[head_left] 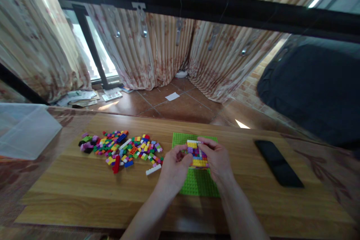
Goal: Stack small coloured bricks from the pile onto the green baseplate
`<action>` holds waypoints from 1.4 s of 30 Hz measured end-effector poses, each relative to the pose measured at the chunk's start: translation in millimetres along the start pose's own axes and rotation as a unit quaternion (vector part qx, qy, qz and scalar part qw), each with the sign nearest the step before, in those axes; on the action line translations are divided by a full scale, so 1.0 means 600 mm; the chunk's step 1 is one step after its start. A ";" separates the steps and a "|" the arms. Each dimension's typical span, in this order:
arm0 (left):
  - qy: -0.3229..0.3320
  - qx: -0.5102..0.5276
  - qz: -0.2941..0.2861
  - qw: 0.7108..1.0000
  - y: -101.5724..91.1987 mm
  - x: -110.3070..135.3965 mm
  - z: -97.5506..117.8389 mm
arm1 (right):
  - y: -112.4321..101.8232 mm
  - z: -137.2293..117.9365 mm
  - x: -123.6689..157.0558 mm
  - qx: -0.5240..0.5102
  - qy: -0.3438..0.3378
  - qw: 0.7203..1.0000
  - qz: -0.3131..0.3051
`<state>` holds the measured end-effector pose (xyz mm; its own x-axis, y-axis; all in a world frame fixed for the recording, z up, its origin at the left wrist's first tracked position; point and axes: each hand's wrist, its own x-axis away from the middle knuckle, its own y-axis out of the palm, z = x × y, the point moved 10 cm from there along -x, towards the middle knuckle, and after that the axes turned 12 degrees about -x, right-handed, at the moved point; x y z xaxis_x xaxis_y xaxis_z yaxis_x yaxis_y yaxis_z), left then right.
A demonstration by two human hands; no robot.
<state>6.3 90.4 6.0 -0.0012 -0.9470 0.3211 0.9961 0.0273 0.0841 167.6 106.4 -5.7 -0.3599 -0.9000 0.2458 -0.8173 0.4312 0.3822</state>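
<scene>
A green baseplate (197, 183) lies flat on the wooden table (84, 195). On it stands a small multicoloured brick build (197, 154) with yellow, purple, pink and white layers. My left hand (174, 167) has its fingers pinched against the build's left side. My right hand (216, 157) curls round its right side and top, with a fingertip on the white brick at the top. A spread of loose coloured bricks (123, 148) lies to the left of the plate, and a single white long brick (153, 170) rests near my left hand.
A black phone (278, 163) lies on the table to the right. A translucent plastic bin (25, 129) sits at the far left. Curtains, a tiled floor with papers and a dark bag lie beyond the table.
</scene>
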 end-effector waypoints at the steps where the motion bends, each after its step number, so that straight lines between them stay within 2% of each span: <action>1: -0.001 0.007 0.002 1.000 -0.002 0.001 0.001 | 0.001 0.001 0.001 -0.002 0.003 1.000 -0.001; 6: -0.017 0.079 0.033 0.996 -0.028 0.008 0.013 | 0.003 -0.007 0.003 -0.030 -0.011 0.999 -0.003; 9: -0.055 0.177 0.020 0.982 -0.032 0.012 0.014 | -0.014 -0.044 0.006 -0.021 -0.097 0.995 0.030; 11: -0.078 0.243 0.004 0.967 -0.029 0.015 0.016 | -0.022 -0.077 0.018 0.033 -0.170 0.984 0.049; 13: -0.081 0.291 -0.010 0.953 -0.024 0.017 0.024 | -0.010 -0.109 0.042 0.113 -0.246 0.962 0.039; 16: -0.065 0.333 -0.042 0.940 -0.015 0.020 0.038 | 0.048 -0.134 0.093 0.215 -0.343 0.913 -0.055; 18: -0.051 0.342 -0.061 0.936 -0.010 0.022 0.044 | 0.097 -0.121 0.123 0.266 -0.352 0.884 -0.157; 20: -0.038 0.334 -0.070 0.939 -0.010 0.022 0.048 | 0.132 -0.103 0.146 0.301 -0.354 0.854 -0.234; 22: -0.026 0.321 -0.073 0.944 -0.010 0.022 0.049 | 0.149 -0.087 0.154 0.330 -0.354 0.834 -0.266; 24: -0.013 0.311 -0.077 0.947 -0.008 0.022 0.051 | 0.151 -0.077 0.151 0.355 -0.349 0.826 -0.263; 30: -0.001 0.282 -0.133 0.950 0.017 0.033 0.056 | 0.136 -0.081 0.136 0.360 -0.331 0.843 -0.224; 32: 0.002 0.269 -0.133 0.954 0.016 0.034 0.055 | 0.128 -0.087 0.132 0.337 -0.324 0.856 -0.220; 34: 0.011 0.249 -0.106 0.963 0.005 0.031 0.055 | 0.108 -0.095 0.119 0.307 -0.309 0.879 -0.192; 38: 0.007 0.191 -0.033 0.981 -0.021 0.020 0.042 | 0.036 -0.107 0.074 0.246 -0.257 0.931 -0.077; 40: -0.009 0.158 -0.003 0.987 -0.031 0.015 0.030 | 0.010 -0.108 0.056 0.238 -0.232 0.942 -0.046; 42: -0.024 0.128 0.021 0.991 -0.037 0.011 0.019 | 0.000 -0.105 0.045 0.245 -0.211 0.945 -0.046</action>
<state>-17.1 87.3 17.1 0.0304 -0.9272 0.3734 0.9400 0.1535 0.3046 186.2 86.3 57.3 -0.3398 -0.9220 -0.1856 -0.9269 0.3617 -0.0997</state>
